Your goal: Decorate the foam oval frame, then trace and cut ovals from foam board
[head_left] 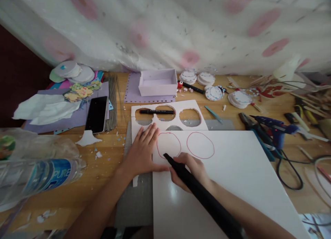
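Note:
A large white board [222, 187] bears two red circles drawn near its far edge. My left hand [143, 147] lies flat with fingers stretched out. Its fingers rest by the board's left corner, and its thumb reaches over the edge onto the surface. My right hand [195, 170] grips a long, thick black tool [196, 187] with a narrow, flat dark tip; I cannot tell its exact kind. That tip is at the lower edge of the left red circle [168, 146]. Beyond lies a white sheet with round cut-outs [177, 110], partly under the board, with a black pen [157, 112] across it.
A grey mat [139, 201] lies underneath. On the left are a phone [97, 114] and a water bottle [43, 177]. A white box [157, 82] and stacked white discs [188, 77] stand behind. Pliers [256, 132] and a blue glue gun [276, 127] with its cord lie right.

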{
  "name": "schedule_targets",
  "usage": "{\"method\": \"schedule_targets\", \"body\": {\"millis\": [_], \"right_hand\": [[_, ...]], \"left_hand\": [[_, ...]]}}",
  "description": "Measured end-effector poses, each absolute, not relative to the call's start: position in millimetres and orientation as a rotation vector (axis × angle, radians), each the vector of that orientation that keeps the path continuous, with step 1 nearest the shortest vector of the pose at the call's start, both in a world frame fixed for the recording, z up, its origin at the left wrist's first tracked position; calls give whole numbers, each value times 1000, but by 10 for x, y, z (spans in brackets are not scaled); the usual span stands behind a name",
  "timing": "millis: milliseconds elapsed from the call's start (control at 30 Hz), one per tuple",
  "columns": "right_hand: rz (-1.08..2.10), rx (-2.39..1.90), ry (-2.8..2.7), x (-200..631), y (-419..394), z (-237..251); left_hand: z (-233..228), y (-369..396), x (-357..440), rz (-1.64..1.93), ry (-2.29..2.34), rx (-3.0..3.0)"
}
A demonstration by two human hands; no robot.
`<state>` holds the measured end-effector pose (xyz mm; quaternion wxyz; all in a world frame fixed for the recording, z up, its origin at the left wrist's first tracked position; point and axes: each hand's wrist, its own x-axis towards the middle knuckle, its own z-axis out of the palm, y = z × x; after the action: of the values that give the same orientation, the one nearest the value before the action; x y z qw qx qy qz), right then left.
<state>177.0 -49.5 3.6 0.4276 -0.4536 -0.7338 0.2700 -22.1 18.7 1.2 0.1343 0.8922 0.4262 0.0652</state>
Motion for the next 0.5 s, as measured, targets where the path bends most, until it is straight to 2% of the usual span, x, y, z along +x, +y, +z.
{"method": "schedule_targets", "body": {"millis": [300,500], "right_hand": [[547,-1128,-1905,1616,-391,-124],[573,-1057,-1982,1606,-367,-107]], "left_hand": [[43,169,-215,143,1266,2563],[27,179,-220,150,1258,2559]]}}
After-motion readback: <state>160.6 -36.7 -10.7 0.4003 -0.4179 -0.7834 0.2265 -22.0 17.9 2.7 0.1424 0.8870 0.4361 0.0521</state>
